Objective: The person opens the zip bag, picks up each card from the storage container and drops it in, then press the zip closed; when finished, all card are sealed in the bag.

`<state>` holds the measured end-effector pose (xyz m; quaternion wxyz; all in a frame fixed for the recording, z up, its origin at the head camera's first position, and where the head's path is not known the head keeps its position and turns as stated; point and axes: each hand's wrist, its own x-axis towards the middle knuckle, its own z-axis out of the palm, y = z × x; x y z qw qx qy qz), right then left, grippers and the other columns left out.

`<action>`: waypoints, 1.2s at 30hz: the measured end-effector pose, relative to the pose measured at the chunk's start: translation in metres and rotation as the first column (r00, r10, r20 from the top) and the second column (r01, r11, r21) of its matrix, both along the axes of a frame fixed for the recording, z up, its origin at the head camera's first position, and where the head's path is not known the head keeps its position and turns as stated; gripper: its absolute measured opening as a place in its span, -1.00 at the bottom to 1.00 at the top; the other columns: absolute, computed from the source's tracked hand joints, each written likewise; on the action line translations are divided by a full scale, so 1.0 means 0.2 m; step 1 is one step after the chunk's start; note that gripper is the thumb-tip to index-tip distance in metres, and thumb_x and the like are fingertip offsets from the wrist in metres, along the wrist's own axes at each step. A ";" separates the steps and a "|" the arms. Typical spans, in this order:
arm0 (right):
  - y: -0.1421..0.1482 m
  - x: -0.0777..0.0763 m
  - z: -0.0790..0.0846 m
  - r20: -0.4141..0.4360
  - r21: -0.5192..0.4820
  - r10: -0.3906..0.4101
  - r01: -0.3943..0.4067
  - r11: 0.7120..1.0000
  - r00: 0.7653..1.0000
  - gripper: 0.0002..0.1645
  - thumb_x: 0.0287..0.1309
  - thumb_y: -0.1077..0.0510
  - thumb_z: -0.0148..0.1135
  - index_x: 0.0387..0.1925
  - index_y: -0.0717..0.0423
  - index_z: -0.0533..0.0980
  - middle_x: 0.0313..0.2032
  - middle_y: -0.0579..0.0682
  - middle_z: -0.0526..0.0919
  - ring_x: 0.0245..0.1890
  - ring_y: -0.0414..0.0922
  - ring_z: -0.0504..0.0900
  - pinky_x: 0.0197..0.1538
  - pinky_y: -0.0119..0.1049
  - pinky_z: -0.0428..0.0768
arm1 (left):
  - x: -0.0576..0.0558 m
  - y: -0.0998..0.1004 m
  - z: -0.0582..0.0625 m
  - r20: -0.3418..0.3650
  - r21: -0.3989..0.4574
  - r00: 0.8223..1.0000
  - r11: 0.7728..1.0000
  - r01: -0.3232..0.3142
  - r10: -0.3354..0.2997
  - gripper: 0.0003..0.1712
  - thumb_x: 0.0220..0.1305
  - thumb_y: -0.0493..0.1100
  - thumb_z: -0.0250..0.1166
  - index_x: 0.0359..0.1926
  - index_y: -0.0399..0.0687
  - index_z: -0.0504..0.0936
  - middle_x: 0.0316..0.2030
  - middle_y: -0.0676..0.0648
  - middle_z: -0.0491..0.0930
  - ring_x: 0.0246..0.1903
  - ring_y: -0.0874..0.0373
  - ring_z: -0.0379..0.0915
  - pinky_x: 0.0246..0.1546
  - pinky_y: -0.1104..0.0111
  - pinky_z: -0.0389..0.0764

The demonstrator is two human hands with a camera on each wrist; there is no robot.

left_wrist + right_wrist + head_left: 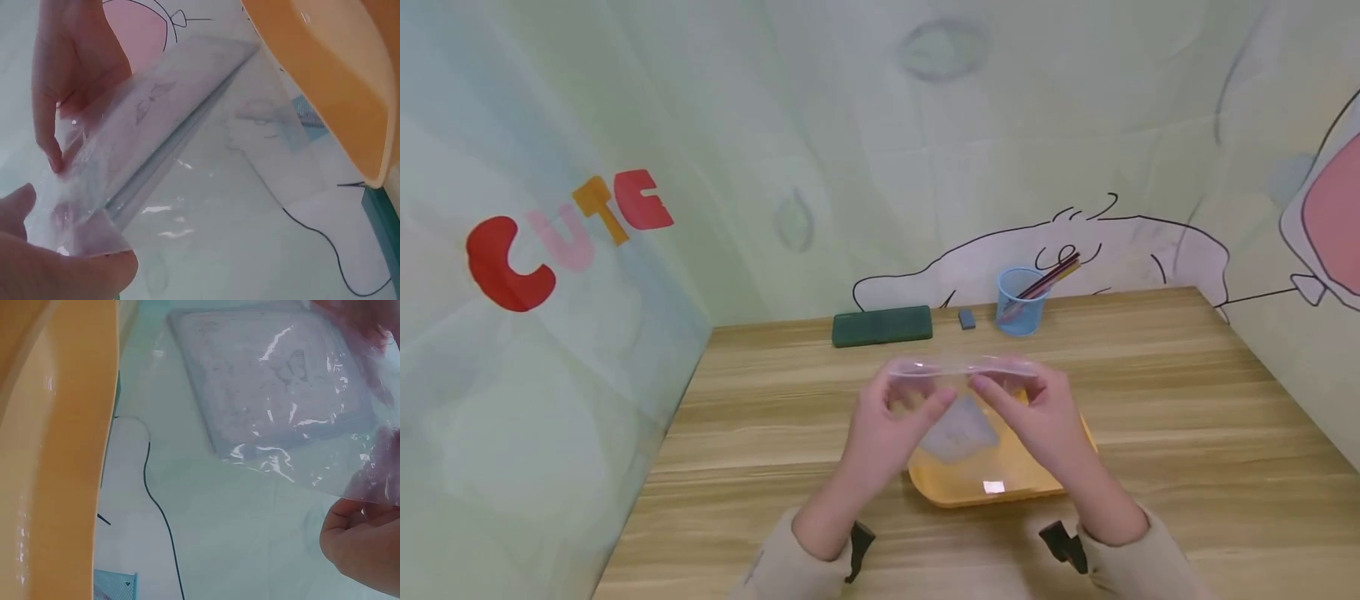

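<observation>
A clear plastic bag (955, 367) is held up by its top edge over the orange tray (947, 497). My left hand (880, 423) grips the left part of that edge between thumb and fingers. The right part is pinched by my right hand (1051, 418), with both thumbs on the near side. Inside the bag, low down, sits a flat pale square booklet (961, 431) with a butterfly print, clearest in the right wrist view (275, 375). Glare on the plastic hides some of the booklet, and fingers behind the bag are blurred.
Along the back of the wood-grain table (760, 400) lie a dark green case (882, 326) and a small blue-grey block (966, 319). Beside them stands a blue mesh cup (1019, 312) with several pencils (1051, 277). Printed cloth walls (737, 167) close off the back and sides.
</observation>
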<state>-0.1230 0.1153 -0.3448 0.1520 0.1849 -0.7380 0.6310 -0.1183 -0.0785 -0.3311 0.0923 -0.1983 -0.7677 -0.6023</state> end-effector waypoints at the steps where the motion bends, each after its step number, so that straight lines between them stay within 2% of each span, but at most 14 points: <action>1: 0.00 0.00 0.00 0.017 0.014 0.002 -0.002 1.000 1.000 -0.83 0.15 0.29 0.32 -0.19 0.14 0.66 -0.27 -0.07 0.69 -0.28 -0.12 0.55 -0.22 -0.33 0.48 | 0.00 0.01 0.00 0.045 0.023 0.999 1.000 0.006 -0.007 -0.69 0.22 -0.07 0.36 -0.02 0.04 0.59 -0.22 0.09 0.61 -0.23 0.15 0.49 -0.21 0.22 0.47; 3: 0.01 0.00 -0.01 0.062 0.027 0.000 -0.001 1.000 0.998 -0.83 0.15 0.24 0.34 -0.19 0.13 0.66 -0.25 -0.08 0.69 -0.25 -0.12 0.57 -0.19 -0.31 0.50 | 0.00 0.03 -0.01 0.098 0.074 0.995 0.997 0.010 -0.018 -0.72 0.24 -0.08 0.34 -0.04 -0.02 0.62 -0.23 0.05 0.63 -0.27 0.12 0.51 -0.24 0.23 0.52; 5: 0.01 0.00 -0.01 0.107 0.010 0.006 -0.008 1.000 0.994 -0.81 0.13 0.21 0.36 -0.19 0.15 0.66 -0.24 -0.06 0.70 -0.20 -0.09 0.59 -0.15 -0.28 0.54 | 0.00 0.05 -0.03 0.118 0.117 0.993 0.993 0.009 -0.023 -0.75 0.25 -0.12 0.33 -0.08 -0.08 0.63 -0.23 0.01 0.65 -0.31 0.10 0.53 -0.26 0.26 0.57; 10: 0.00 0.01 -0.03 0.177 -0.088 0.017 -0.001 0.996 0.984 -0.77 0.11 0.19 0.38 -0.19 0.22 0.65 -0.22 0.02 0.71 -0.16 -0.03 0.64 -0.09 -0.24 0.58 | 0.00 0.07 -0.07 0.122 0.160 0.992 0.987 0.003 -0.023 -0.79 0.24 -0.15 0.34 -0.12 -0.10 0.65 -0.28 0.00 0.66 -0.36 0.11 0.55 -0.32 0.29 0.59; 17: -0.03 0.02 -0.05 0.145 -0.156 0.030 -0.007 0.988 0.989 -0.84 0.15 0.24 0.33 -0.22 0.22 0.68 -0.25 0.05 0.72 -0.19 0.00 0.67 -0.11 -0.22 0.59 | -0.01 0.09 -0.10 0.041 0.215 0.999 0.976 0.012 -0.021 -0.87 0.22 -0.22 0.35 -0.21 -0.12 0.67 -0.28 0.00 0.67 -0.27 0.04 0.53 -0.24 0.27 0.51; 24: -0.05 0.03 -0.06 0.179 -0.147 -0.001 0.027 0.989 0.984 -0.80 0.12 0.16 0.38 -0.20 0.14 0.68 -0.24 0.00 0.72 -0.20 -0.01 0.65 -0.09 -0.23 0.56 | -0.02 0.09 -0.12 0.029 0.209 1.000 0.978 0.007 -0.013 -0.88 0.23 -0.21 0.34 -0.21 -0.11 0.67 -0.29 0.01 0.67 -0.29 0.05 0.53 -0.25 0.23 0.51; 30: -0.07 0.03 -0.07 0.132 -0.174 0.005 0.018 0.985 0.991 -0.83 0.11 0.26 0.36 -0.21 0.19 0.68 -0.25 0.03 0.72 -0.20 0.00 0.66 -0.10 -0.24 0.57 | -0.02 0.10 -0.14 -0.005 0.210 1.000 0.978 0.014 -0.013 -0.91 0.24 -0.25 0.32 -0.23 -0.15 0.67 -0.31 -0.02 0.67 -0.32 0.04 0.53 -0.26 0.23 0.51; 32: -0.07 0.03 -0.07 0.130 -0.175 -0.007 0.030 0.984 0.992 -0.83 0.10 0.27 0.36 -0.22 0.18 0.69 -0.26 0.02 0.72 -0.21 -0.01 0.66 -0.11 -0.26 0.57 | -0.02 0.10 -0.14 -0.014 0.219 1.000 0.976 0.008 -0.005 -0.91 0.23 -0.26 0.33 -0.24 -0.15 0.67 -0.32 -0.02 0.67 -0.32 0.05 0.53 -0.26 0.23 0.51; 36: -0.07 0.04 -0.07 0.116 -0.165 -0.072 0.090 0.982 0.991 -0.86 0.07 0.24 0.41 -0.28 0.14 0.71 -0.30 -0.01 0.72 -0.25 -0.06 0.63 -0.21 -0.32 0.55 | -0.02 0.10 -0.15 -0.041 0.278 0.997 0.959 -0.049 0.062 -0.92 0.20 -0.27 0.35 -0.28 -0.20 0.68 -0.35 -0.08 0.67 -0.33 0.07 0.54 -0.24 0.25 0.54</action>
